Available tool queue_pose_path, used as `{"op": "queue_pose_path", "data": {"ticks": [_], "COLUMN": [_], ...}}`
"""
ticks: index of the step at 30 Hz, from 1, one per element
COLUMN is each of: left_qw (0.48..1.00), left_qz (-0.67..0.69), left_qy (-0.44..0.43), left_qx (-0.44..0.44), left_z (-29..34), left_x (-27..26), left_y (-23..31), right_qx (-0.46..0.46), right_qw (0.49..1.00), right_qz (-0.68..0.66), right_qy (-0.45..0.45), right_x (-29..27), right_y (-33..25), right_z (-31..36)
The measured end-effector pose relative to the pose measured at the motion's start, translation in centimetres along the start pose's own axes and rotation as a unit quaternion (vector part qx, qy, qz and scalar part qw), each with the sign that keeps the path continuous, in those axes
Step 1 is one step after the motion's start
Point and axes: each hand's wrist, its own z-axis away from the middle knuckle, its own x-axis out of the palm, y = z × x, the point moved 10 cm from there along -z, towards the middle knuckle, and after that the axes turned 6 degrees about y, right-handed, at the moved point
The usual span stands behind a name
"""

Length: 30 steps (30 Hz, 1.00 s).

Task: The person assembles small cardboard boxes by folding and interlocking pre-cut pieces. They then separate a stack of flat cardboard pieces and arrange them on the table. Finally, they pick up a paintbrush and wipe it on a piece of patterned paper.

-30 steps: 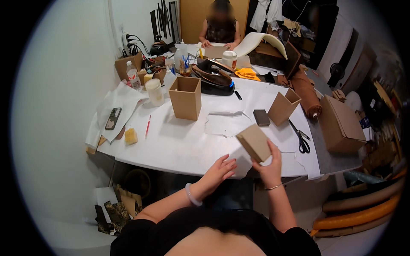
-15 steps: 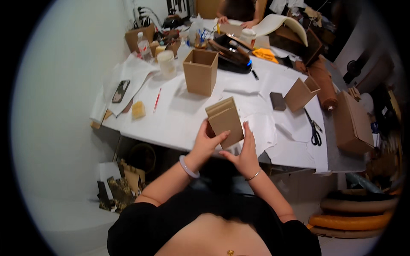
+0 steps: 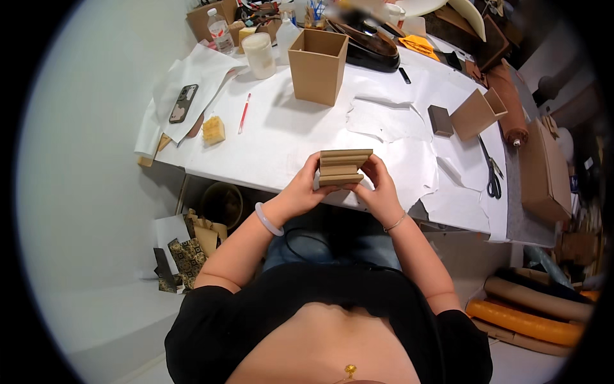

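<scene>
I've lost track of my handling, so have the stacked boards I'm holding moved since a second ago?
Yes, the stacked boards have moved left, judged against the dark block: they were closer to it before.

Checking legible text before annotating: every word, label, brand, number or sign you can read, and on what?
None can be read.
Clear plastic bottle: reddish marking, too small and blurred to read.
Stacked brown boards between left hand and right hand: no lettering visible.
</scene>
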Motion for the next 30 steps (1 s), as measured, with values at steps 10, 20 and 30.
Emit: {"op": "queue_pose_path", "data": {"ticks": [10, 20, 30], "left_qw": [1.0, 0.943, 0.862], "left_qz": [-0.012, 0.259, 0.424], "left_qy": [-0.007, 0.135, 0.054], "left_qx": [-0.009, -0.158, -0.272], "left_z": [0.3, 1.9, 3.0], "left_x": [0.3, -9.7, -6.5], "left_y": [-1.7, -1.5, -3.0], "right_qx": [0.043, -0.036, 0.274], "right_qw": [0.999, 0.998, 0.931], "right_qz": [0.005, 0.039, -0.238], "right_qy": [-0.029, -0.033, -0.047], "right_x": [0.6, 2.8, 6.3], "right_y": [1.8, -5.3, -2.0], "right_z": [0.2, -1.2, 0.2]}}
